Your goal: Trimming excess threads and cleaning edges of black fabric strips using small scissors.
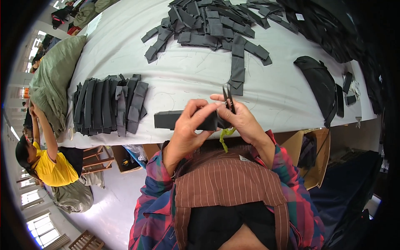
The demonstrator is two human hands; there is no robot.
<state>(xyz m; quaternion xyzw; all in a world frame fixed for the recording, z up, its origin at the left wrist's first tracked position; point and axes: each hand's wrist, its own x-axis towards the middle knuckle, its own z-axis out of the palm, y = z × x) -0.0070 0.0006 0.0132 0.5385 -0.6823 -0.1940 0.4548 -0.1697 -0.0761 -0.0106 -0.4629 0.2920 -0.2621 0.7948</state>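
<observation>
A dark grey fabric strip (165, 120) is pinched in my left hand (188, 125), its flat end sticking out to the left near the table's front edge. My right hand (246, 123) grips black thread snips (228, 98), blades pointing up and away from me. The fingertips of both hands meet around the strip's right end, so the exact contact there is hidden. A yellow-green ribbon (225, 136) hangs below my right hand. Just beyond the snips, a chain of dark strips (237, 68) trails from a large heap of strips (206, 25).
Bundled strips (104, 104) lie in a row at left. A black bag (317, 81) and a phone (340, 101) are at right, with dark cloth (329, 31) behind. Beneath the table's right side is a cardboard box (323, 160). A person in yellow (60, 170) touches a grey-green sack (58, 75).
</observation>
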